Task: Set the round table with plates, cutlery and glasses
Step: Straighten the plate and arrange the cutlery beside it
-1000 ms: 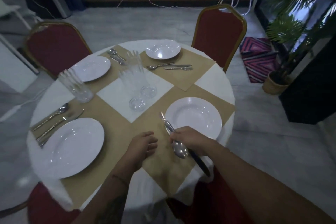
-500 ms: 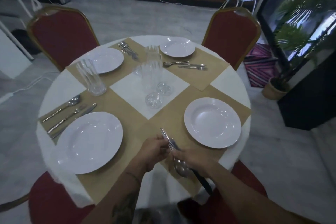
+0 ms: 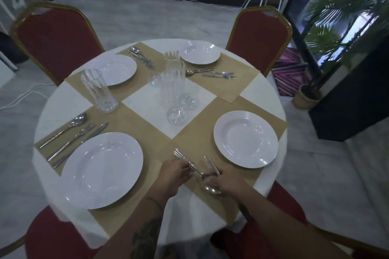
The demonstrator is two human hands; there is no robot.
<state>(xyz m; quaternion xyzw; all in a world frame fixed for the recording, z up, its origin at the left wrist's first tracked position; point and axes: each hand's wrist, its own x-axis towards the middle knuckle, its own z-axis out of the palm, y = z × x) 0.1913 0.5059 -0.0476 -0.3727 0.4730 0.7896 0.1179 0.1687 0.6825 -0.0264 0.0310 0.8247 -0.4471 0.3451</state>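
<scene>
The round table [image 3: 63,101] carries several white plates on tan mats. Beside the near right plate [image 3: 245,139], my left hand [image 3: 175,175] pinches the handle of a spoon [image 3: 195,169], whose bowl lies under my right hand [image 3: 228,183]. My right hand grips other cutlery [image 3: 211,166], a handle sticking out past the fingers. Three place settings have a spoon, fork and knife laid down, the near left set [image 3: 73,134] beside the big plate [image 3: 102,169]. One tall glass [image 3: 99,90] stands upright at the left. More glasses [image 3: 173,88] stand upside down in the middle.
Red chairs with gold frames stand at the far left [image 3: 54,38], far right [image 3: 259,35] and close to me on both sides. A potted palm [image 3: 309,94] and a dark cabinet [image 3: 353,101] are at the right. Cables run over the grey floor.
My left hand came over from the mat to the cutlery in my right hand and took hold of the spoon handle. The view has shifted so the table sits further right.
</scene>
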